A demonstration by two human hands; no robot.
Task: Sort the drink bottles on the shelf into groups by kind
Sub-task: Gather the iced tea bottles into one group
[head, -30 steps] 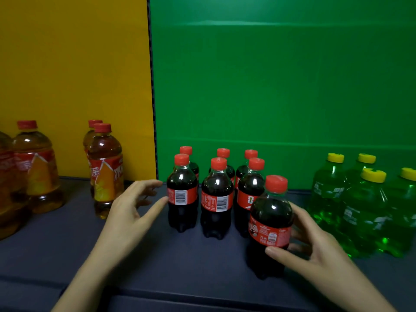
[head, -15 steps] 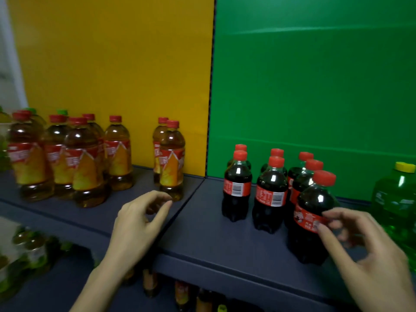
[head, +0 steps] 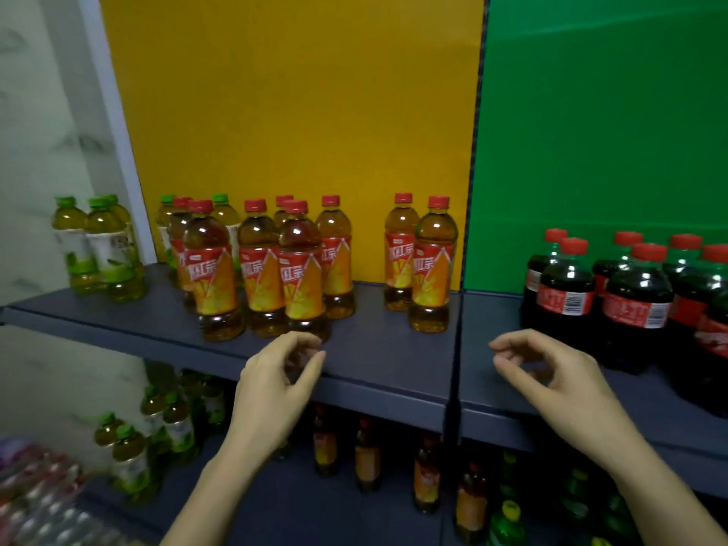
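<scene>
Since half a second earlier the view has swung left, the right hand has come away from the colas, and the left hand has shifted left along the shelf toward the larger tea group.

Both hands hover palm-inward over the front edge of the shelf, well apart, one on each side of the seam that divides it. The left hand's fingers are loosely curled, the thumb close to the forefinger, and it holds nothing; it is just in front of the nearest bottle of the tea group, and contact cannot be determined. The right hand is likewise loosely curled, its thumb and forefinger forming an open ring around nothing; it is near the colas but apart from them.

Red-capped amber teas stand upright in a tight cluster before the yellow panel. A tea pair stands apart to the right, just beside the seam. Two green-capped bottles stand at the back of the cluster. Further green teas are grouped at the far left end of the shelf, slightly blurred. The colas, red-capped and dark, stand in rows before the green panel, on the right section; the rightmost are cut off by the frame edge.

Below, a lower shelf carries mixed bottles: green teas at left, amber teas in the middle, yellow-capped green bottles at right, all dim and indistinct.
</scene>
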